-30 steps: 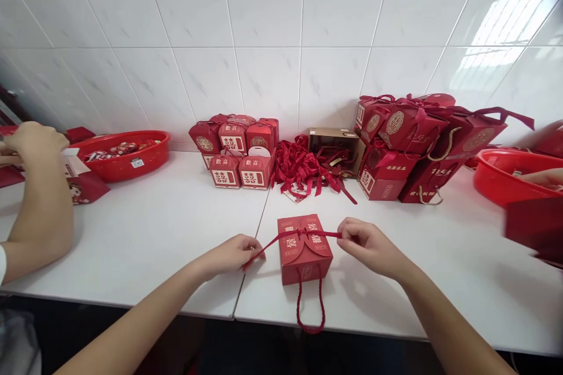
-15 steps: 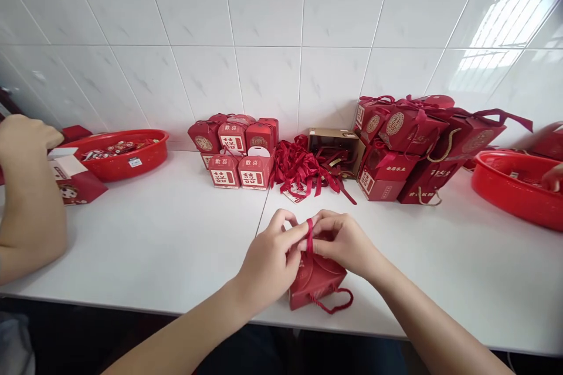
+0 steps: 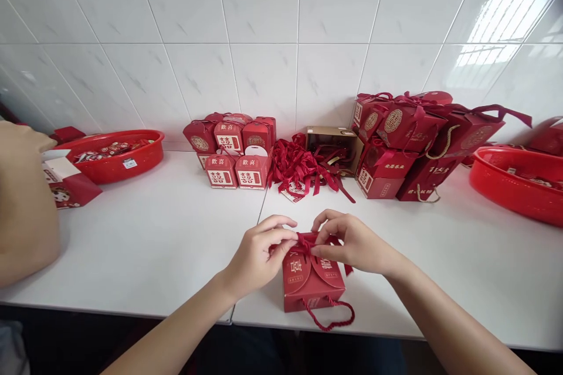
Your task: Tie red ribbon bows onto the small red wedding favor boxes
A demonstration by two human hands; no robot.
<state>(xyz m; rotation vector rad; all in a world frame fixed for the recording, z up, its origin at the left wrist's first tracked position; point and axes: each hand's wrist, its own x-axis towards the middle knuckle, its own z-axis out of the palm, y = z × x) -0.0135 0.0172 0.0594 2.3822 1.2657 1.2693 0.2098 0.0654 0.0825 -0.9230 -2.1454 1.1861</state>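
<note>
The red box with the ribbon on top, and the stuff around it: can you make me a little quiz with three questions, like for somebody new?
1. True or false: the left hand and the right hand both have fingers at the ribbon on top of the red box.

2. What is just right of the pile of loose ribbons?
A) a blue cup
B) an open cardboard box
C) a green bottle

3. Fill the gap: the rope handle is on the red box's side ____ to the person (nearest or farthest).

Key: 1 true; 2 B; 3 nearest.
</note>
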